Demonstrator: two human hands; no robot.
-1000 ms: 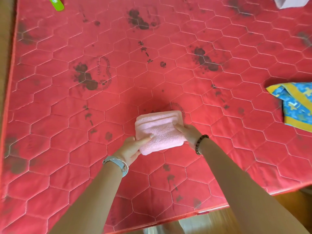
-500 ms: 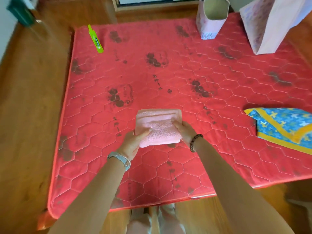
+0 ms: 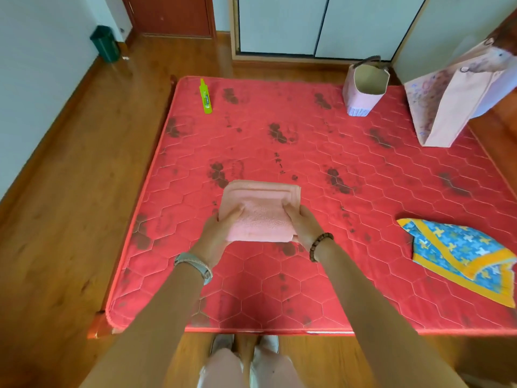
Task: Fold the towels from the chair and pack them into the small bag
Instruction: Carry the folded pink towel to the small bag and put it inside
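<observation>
Your left hand [image 3: 216,233] and right hand [image 3: 303,225] both grasp the folded pink towel [image 3: 260,211], one at each side, thumbs pressed on top. The towel sits between your hands, over the red mattress [image 3: 335,289]. Well beyond your right hand stands the small bag [image 3: 363,88], its mouth open, with a bigger bag [image 3: 453,107] near it. Off to the right of your right hand lies a blue and yellow cloth [image 3: 458,253].

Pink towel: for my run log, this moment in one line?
folded pink terry towel: held | left grip: holds it | right grip: holds it | small pink bag: upright, open
</observation>
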